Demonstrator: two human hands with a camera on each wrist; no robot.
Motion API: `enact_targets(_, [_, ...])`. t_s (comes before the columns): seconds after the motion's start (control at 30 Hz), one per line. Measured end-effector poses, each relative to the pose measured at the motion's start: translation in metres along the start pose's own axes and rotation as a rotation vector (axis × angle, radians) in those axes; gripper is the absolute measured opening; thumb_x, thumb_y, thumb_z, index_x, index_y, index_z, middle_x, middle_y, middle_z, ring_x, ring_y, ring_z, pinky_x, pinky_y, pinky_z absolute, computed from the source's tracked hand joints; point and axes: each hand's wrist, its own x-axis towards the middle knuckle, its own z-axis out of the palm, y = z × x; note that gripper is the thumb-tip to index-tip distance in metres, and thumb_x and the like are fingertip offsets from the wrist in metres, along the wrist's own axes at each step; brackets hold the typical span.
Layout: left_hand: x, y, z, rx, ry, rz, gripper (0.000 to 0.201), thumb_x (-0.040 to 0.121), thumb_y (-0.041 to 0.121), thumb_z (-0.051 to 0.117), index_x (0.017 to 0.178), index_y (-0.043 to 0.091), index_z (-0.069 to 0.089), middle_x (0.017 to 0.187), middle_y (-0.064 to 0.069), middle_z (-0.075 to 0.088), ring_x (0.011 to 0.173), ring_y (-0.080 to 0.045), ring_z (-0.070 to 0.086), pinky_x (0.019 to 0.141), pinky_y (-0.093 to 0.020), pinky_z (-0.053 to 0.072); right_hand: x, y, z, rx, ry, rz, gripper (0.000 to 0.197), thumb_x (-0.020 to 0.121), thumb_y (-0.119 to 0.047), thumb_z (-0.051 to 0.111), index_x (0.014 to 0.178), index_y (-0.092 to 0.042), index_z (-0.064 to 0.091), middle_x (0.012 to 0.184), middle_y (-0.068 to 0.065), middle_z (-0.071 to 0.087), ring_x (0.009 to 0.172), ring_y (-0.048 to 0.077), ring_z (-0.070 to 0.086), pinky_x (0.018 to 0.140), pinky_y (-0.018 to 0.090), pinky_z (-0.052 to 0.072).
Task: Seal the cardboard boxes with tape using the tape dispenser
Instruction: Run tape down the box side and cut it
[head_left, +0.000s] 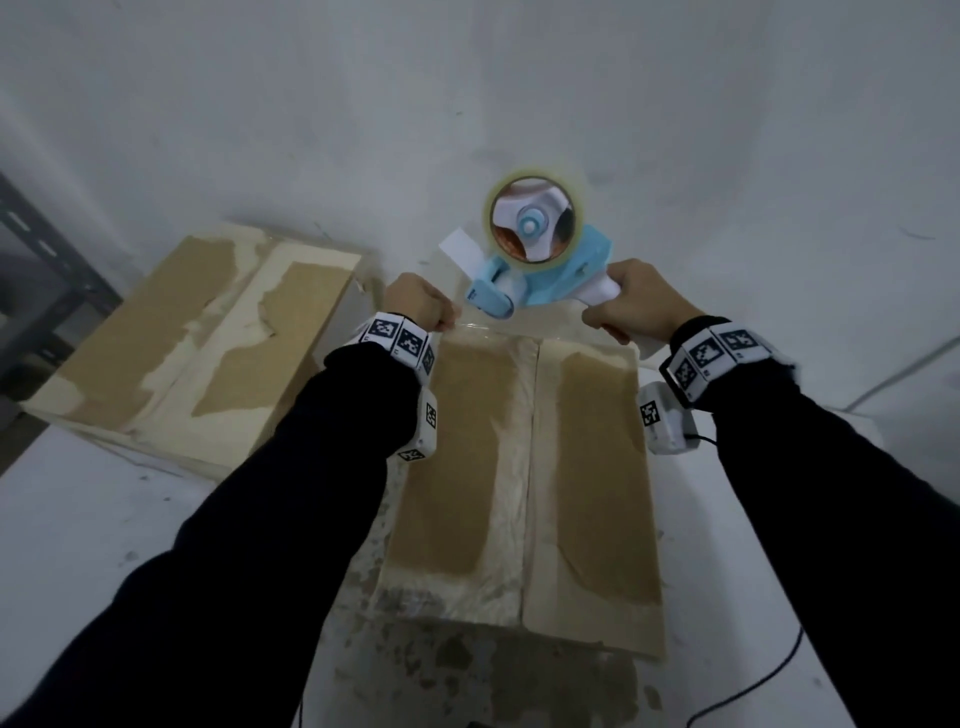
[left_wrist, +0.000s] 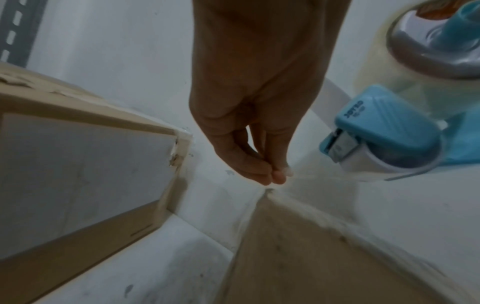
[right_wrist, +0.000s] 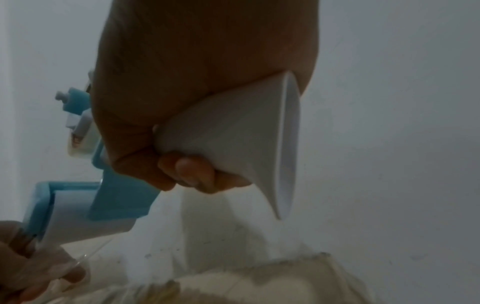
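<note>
A closed cardboard box (head_left: 524, 467) with worn, peeled flaps lies in front of me, its centre seam running away from me. My right hand (head_left: 631, 301) grips the white handle (right_wrist: 233, 142) of a blue tape dispenser (head_left: 540, 265) carrying a clear tape roll (head_left: 535, 221), held just past the box's far edge. My left hand (head_left: 423, 304) pinches the free end of the clear tape (left_wrist: 311, 176) between thumb and fingertips (left_wrist: 272, 174), over the box's far left corner (left_wrist: 267, 191). The tape stretches from the dispenser's mouth (left_wrist: 345, 150) to that pinch.
A second cardboard box (head_left: 192, 343) with torn surfaces lies to the left, its side (left_wrist: 83, 174) close to my left hand. A grey metal rack (head_left: 36, 270) stands at far left. A black cable (head_left: 753, 680) runs across the white floor at lower right. A white wall is behind.
</note>
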Motion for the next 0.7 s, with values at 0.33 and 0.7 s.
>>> enact_targets(0.33, [-0.01, 0.003, 0.001, 0.296, 0.131, 0.126, 0.044, 0.074, 0.014, 0.075, 0.095, 0.012, 0.036, 0.1, -0.019, 0.066, 0.091, -0.034, 0.064, 0.077, -0.039, 0.05, 0.004, -0.001, 0.009, -0.035, -0.016, 0.005, 0.014, 0.072, -0.002, 0.065, 0.067, -0.012, 0.056, 0.047, 0.006, 0.056, 0.029, 0.009, 0.045, 0.046, 0.027, 0.044])
enact_targets(0.7, [-0.006, -0.003, 0.01, 0.492, 0.221, 0.248, 0.021, 0.076, 0.013, 0.07, 0.09, 0.003, 0.057, 0.099, -0.018, 0.064, 0.093, -0.033, 0.058, 0.069, -0.033, 0.039, 0.011, -0.004, 0.018, -0.08, 0.002, -0.016, 0.013, 0.073, -0.005, 0.067, 0.084, -0.006, 0.061, 0.055, 0.006, 0.058, 0.032, 0.01, 0.05, 0.044, 0.027, 0.046])
